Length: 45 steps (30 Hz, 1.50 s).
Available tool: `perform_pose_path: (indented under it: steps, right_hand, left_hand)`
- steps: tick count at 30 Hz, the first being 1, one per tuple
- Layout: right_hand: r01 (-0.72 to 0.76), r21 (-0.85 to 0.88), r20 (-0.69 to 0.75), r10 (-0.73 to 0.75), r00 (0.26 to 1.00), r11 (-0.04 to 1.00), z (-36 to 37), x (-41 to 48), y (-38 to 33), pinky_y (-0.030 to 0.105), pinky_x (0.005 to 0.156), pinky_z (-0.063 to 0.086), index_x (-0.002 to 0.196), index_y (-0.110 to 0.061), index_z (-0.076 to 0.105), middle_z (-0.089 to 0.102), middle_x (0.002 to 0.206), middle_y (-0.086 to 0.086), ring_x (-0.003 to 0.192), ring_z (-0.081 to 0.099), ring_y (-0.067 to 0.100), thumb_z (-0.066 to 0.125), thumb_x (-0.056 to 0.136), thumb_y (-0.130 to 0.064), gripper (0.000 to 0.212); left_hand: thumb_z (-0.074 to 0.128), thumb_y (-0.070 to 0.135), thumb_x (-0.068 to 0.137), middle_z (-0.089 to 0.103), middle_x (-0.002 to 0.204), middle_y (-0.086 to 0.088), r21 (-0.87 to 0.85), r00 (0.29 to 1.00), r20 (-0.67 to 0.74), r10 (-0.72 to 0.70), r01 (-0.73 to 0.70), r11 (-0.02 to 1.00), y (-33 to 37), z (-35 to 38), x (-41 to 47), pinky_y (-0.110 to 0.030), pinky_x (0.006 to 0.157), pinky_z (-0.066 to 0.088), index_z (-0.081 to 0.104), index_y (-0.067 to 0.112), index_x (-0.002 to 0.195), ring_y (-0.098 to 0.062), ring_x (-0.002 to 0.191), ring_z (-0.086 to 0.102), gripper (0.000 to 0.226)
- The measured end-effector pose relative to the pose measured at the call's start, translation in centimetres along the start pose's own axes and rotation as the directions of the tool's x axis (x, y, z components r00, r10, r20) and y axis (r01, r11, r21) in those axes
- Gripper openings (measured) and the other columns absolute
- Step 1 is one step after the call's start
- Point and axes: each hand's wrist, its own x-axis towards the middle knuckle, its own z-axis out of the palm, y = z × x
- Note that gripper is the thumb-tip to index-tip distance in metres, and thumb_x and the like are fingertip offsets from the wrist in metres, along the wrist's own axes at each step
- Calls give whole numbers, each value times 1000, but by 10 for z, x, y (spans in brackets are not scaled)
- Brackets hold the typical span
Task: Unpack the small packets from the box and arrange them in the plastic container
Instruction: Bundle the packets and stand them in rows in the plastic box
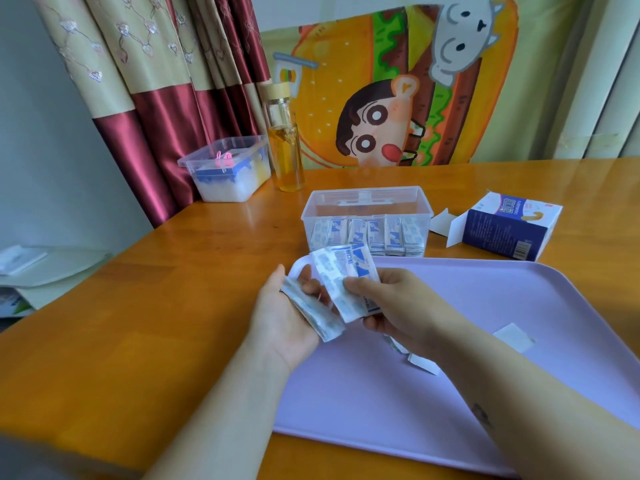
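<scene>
Head view: I see the left hand [289,308] with its grip curled round a packet stack [313,315]; the right hand [394,306] pinches loose packets [341,275] over the lavender tray [485,299]. Behind, the plastic container [367,195] holds a packet row [367,234]; the opened box [512,227] lies on the counter [173,289].

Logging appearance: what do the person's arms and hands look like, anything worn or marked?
No sleeves in view: both arms are bare. The left hand and right hand wear no gloves, and no rings or watch show. A small dark mark sits on the right forearm.
</scene>
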Motion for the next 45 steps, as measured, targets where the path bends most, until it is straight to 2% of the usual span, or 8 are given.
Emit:
perform_pose_path:
  steps: [3, 8, 18, 22, 24, 28, 32, 45]
  right_hand:
    - [5, -36, 26, -4, 1000, 999, 5, 1, 2, 20, 52, 41, 96, -11, 70, 63, 76, 6, 60, 46, 14, 60, 90, -20, 15]
    - [15, 19, 30, -16, 999, 1000, 7, 1, 6, 27, 59, 40, 96, -3, 68, 65, 74, 11, 60, 53, 16, 63, 89, -23, 21]
    - [56, -152, -99, -71, 992, 987, -1, 0, -1, 29, 70, 58, 99, -17, 62, 70, 91, 7, 79, 68, 18, 49, 97, -25, 15]
    - [89, 27, -203, -82, 976, 996, -27, 6, -18, 31, 69, 59, 103, -4, 57, 68, 82, 12, 73, 70, 22, 51, 96, -13, 13]
    - [105, -158, -230, -140, 963, 982, -43, 9, -30, 36, 73, 56, 97, -3, 61, 68, 81, 13, 76, 68, 25, 54, 94, -13, 13]
    - [-15, -755, -135, -134, 982, 655, -59, 16, -50, 27, 55, 37, 87, -3, 67, 63, 71, 9, 61, 50, 18, 62, 88, -23, 21]
    - [-72, -902, -67, 27, 997, 425, -62, 30, -51, 24, 55, 38, 101, -13, 68, 63, 84, 3, 70, 54, 17, 66, 85, -31, 24]
    - [-6, -792, -212, -266, 941, 610, -68, 28, -26, 27, 66, 45, 102, -12, 71, 69, 96, 6, 83, 61, 22, 60, 90, -23, 20]
  left_hand:
    - [34, 66, 88, 63, 122, -17, 245, 993, 112, 30, -57, 968, -4, 4, -5, -40, 88, 55, 58, 6, 124, -29, 112, 62, 74]
    - [43, 24, 98, 73, 95, -12, 397, 995, 79, 59, -86, 914, -14, 4, -4, -26, 58, 55, 65, 8, 107, -21, 76, 71, 28]
    - [48, 16, 97, 72, 87, -9, 352, 980, 39, 195, -196, 915, -15, 9, -2, -35, 66, 60, 64, 7, 105, -20, 71, 72, 20]
    - [55, 12, 92, 52, 66, 1, 214, 971, -82, 225, -203, 956, -11, 6, 1, -16, 44, 46, 57, 10, 106, -7, 44, 48, 14]
    - [53, 13, 93, 47, 60, 3, 195, 971, -95, 219, -197, 961, -8, 3, 2, -12, 37, 35, 53, 12, 106, -5, 37, 35, 13]
    - [49, 13, 94, 45, 63, 3, 183, 974, -87, 209, -190, 965, -5, -1, 4, -11, 36, 30, 50, 13, 103, -3, 35, 33, 9]
    - [49, 14, 94, 46, 64, 4, 175, 982, -65, 177, -163, 971, -6, 0, 2, -12, 37, 31, 51, 13, 101, -4, 36, 33, 7]
    - [48, 14, 94, 48, 61, 4, 175, 982, -57, 182, -170, 970, -3, -1, 3, -12, 38, 30, 47, 15, 105, -3, 35, 34, 12]
